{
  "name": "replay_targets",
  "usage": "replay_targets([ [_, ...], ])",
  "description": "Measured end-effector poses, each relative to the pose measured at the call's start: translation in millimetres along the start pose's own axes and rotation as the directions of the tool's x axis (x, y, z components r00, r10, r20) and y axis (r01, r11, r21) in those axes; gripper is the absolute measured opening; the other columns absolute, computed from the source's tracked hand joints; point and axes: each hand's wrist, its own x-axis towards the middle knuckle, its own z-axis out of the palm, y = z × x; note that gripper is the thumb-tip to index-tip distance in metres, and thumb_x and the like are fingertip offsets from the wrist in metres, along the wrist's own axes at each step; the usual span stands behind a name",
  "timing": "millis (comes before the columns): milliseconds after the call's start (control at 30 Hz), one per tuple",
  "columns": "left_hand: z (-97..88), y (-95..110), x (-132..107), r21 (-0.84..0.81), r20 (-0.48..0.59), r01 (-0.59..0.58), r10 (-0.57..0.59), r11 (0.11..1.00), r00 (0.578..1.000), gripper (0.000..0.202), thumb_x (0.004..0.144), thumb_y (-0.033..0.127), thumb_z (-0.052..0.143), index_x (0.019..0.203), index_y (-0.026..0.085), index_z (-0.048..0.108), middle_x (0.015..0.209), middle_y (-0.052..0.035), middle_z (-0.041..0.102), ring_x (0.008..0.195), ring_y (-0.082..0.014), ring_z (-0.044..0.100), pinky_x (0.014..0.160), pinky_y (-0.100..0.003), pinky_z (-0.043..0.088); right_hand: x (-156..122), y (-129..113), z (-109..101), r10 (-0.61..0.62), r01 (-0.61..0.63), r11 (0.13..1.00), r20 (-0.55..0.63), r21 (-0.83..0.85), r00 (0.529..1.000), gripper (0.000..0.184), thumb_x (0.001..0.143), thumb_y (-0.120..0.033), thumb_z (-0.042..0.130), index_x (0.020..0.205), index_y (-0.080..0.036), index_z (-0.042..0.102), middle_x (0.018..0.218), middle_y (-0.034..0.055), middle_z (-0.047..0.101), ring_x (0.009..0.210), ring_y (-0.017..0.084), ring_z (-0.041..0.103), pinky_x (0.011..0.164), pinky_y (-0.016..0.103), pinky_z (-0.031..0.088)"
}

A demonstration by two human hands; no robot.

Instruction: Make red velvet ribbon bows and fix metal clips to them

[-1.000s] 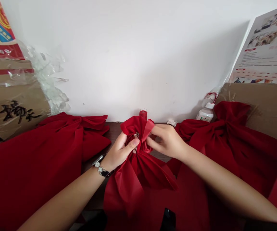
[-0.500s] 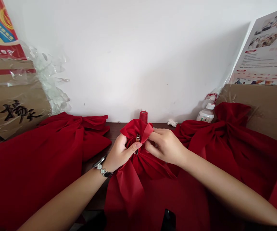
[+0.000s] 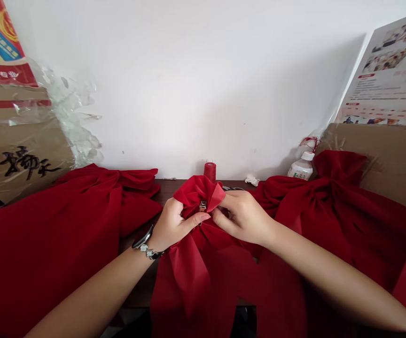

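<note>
Between my hands is a gathered bunch of red cloth (image 3: pixel 196 188), its edge flared up like a rosette and its folds hanging down towards me. A small metal clasp (image 3: pixel 203 205) shows at the middle of the gathers. My left hand (image 3: pixel 176 220) is wrapped round the bunch from the left, its thumb pressed across just below the clasp. From the right, my right hand (image 3: pixel 241 213) pinches the folded cloth edge; its fingertips are partly hidden by the cloth, so anything small between them cannot be made out.
A red thread spool (image 3: pixel 210 172) with needles standing in its top is behind the bunch. More red cloth lies on the left (image 3: pixel 83 225) and right (image 3: pixel 351 220). A plastic bottle (image 3: pixel 300 168) stands by the wall. Cardboard partitions (image 3: pixel 19 136) flank the table.
My left thumb has moved slightly and covers the lower part of the clasp. The bunch is tilted a little differently, and the hanging cloth has shifted, opening a gap lower down.
</note>
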Motion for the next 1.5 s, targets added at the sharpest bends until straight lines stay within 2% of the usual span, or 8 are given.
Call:
replay_targets([
  [167,-1.4,2,1,-0.032,0.012,-0.046,0.047,0.998,0.999,0.028,0.081,0.044,0.064,0.086,0.016,0.064,0.076,-0.0027,0.069,0.069,-0.0157,0.061,0.066,-0.025,0.049,3,1,-15,-0.055,0.067,0.993,0.127,-0.093,0.99,0.017,0.08,-0.012,0.044,0.069,-0.014,0.056,0.058,-0.0005,0.047,0.053,0.009,0.034,0.053,0.022,0.029],
  [333,-2.2,2,0,-0.054,0.035,-0.04,0.042,0.998,0.999,0.028,0.081,0.044,0.063,0.08,0.017,0.061,0.072,-0.0024,0.067,0.065,-0.0159,0.06,0.065,-0.026,0.049,5,4,-24,-0.125,0.146,0.986,0.227,-0.077,0.966,0.019,0.079,-0.011,0.042,0.066,-0.015,0.055,0.059,-0.0002,0.046,0.055,0.01,0.035,0.055,0.022,0.031],
  [567,-3.8,1,-1,-0.047,0.086,-0.001,0.005,0.999,0.996,0.034,0.081,0.051,0.059,0.08,0.018,0.06,0.072,-0.0026,0.066,0.065,-0.0167,0.059,0.065,-0.027,0.049,5,6,-28,-0.183,0.225,0.962,0.252,-0.151,0.95,0.021,0.078,-0.009,0.042,0.059,-0.017,0.05,0.057,-0.0007,0.045,0.054,0.011,0.033,0.053,0.024,0.029],
  [900,-2.8,0,1,-0.108,0.104,-0.07,0.081,0.992,0.991,0.029,0.084,0.045,0.059,0.074,0.018,0.059,0.07,-0.0017,0.064,0.063,-0.0151,0.057,0.063,-0.025,0.048,4,11,-32,-0.272,0.353,0.903,0.31,-0.244,0.911,0.026,0.084,-0.011,0.042,0.06,-0.018,0.047,0.059,0.001,0.047,0.058,0.013,0.037,0.055,0.026,0.028],
  [1033,-3.4,-1,-1,-0.101,0.092,-0.048,0.058,0.994,0.994,0.03,0.084,0.047,0.057,0.081,0.018,0.061,0.071,-0.0029,0.065,0.065,-0.0168,0.058,0.064,-0.027,0.048,5,13,-32,-0.28,0.362,0.906,0.33,-0.22,0.902,0.027,0.086,-0.011,0.042,0.06,-0.018,0.047,0.06,0.0013,0.048,0.06,0.013,0.038,0.057,0.026,0.031],
  [1167,-2.8,-1,-1,-0.105,0.144,-0.024,0.039,0.994,0.989,0.034,0.086,0.049,0.052,0.09,0.017,0.063,0.079,-0.0064,0.068,0.073,-0.0206,0.061,0.072,-0.031,0.05,6,14,-34,-0.275,0.351,0.917,0.337,-0.19,0.901,0.028,0.088,-0.011,0.042,0.061,-0.018,0.048,0.061,0.0011,0.048,0.059,0.013,0.039,0.056,0.025,0.031],
  [1367,-1.1,-2,1,-0.09,0.15,-0.022,0.035,0.996,0.988,0.032,0.085,0.048,0.054,0.093,0.018,0.061,0.087,-0.0076,0.07,0.081,-0.0221,0.063,0.079,-0.033,0.05,5,12,-33,-0.249,0.329,0.924,0.347,-0.193,0.904,0.028,0.089,-0.013,0.041,0.063,-0.017,0.051,0.061,0.0012,0.049,0.059,0.013,0.04,0.056,0.026,0.031],
  [1500,-0.1,-2,1,-0.074,0.114,-0.008,0.016,0.997,0.993,0.03,0.082,0.045,0.058,0.094,0.018,0.062,0.092,-0.0086,0.07,0.085,-0.0228,0.064,0.082,-0.034,0.051,5,8,-29,-0.173,0.241,0.954,0.335,-0.176,0.926,0.023,0.09,-0.014,0.042,0.072,-0.015,0.056,0.064,0.002,0.052,0.06,0.012,0.044,0.058,0.025,0.035],
])
